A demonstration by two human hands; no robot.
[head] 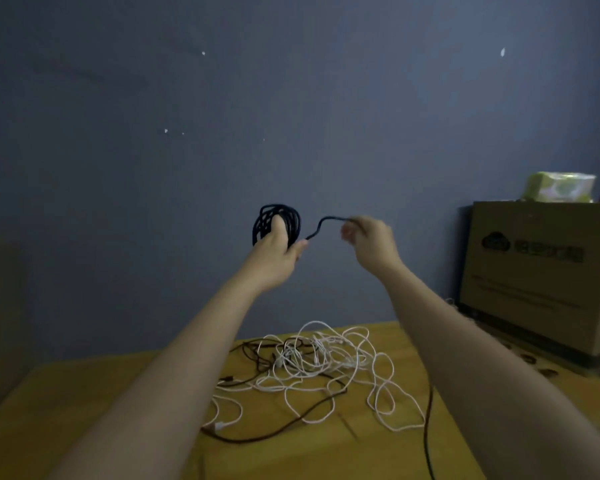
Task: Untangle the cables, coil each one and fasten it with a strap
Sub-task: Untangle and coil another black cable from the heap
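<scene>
My left hand (280,247) is raised in front of the wall and grips a black cable coil (284,216) of several loops. A short free end of that black cable (321,226) runs from the coil to my right hand (369,241), which pinches it at about the same height. Below both arms, a tangle of white cables (321,358) and dark cables (312,408) lies on the wooden table (84,393). One dark cable (428,427) trails toward the table's near edge under my right forearm.
A large cardboard box (541,271) stands at the right on the table, with a yellow-green packet (558,187) on top. A blue-grey wall (222,116) closes off the back. Small dark objects (534,362) lie in front of the box.
</scene>
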